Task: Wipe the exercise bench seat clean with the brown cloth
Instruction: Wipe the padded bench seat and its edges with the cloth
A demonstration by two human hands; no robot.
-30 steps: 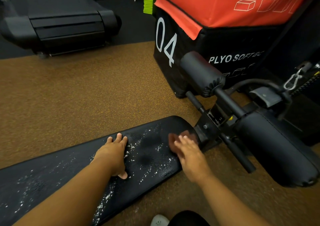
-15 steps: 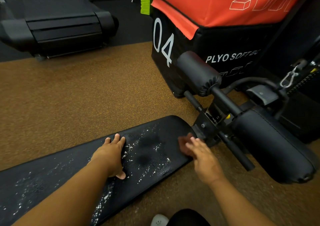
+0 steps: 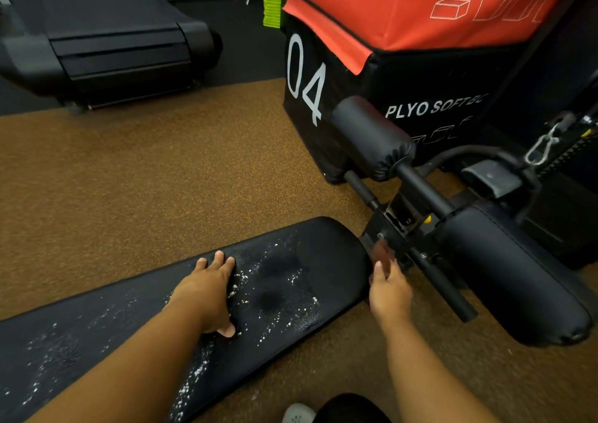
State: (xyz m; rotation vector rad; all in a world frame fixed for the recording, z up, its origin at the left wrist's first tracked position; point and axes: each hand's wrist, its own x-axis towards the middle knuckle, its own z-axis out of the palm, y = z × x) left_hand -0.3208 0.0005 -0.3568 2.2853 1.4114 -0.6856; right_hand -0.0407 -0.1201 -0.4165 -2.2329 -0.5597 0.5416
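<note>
The black padded bench seat (image 3: 326, 247) runs from lower left to centre, speckled with white powder (image 3: 291, 312). My left hand (image 3: 207, 293) rests flat on the seat's middle, fingers straight and spread towards the far edge. At the seat's rounded right end is my right hand (image 3: 390, 290), just off the pad. It holds the brown cloth (image 3: 383, 249), which shows blurred beyond the fingertips against the bench's metal bracket. Most of the cloth is hidden by the hand.
Two black roller pads (image 3: 372, 137) on a metal bar stand right of the seat end. A black and orange plyo box (image 3: 420, 34) sits behind them, a treadmill (image 3: 106, 43) at the upper left. Brown speckled floor (image 3: 145, 179) surrounds the bench. A white shoe (image 3: 297, 414) shows at the bottom.
My right hand has slid the cloth rightward along the seat and off its rounded end. My left hand has stayed in place on the pad.
</note>
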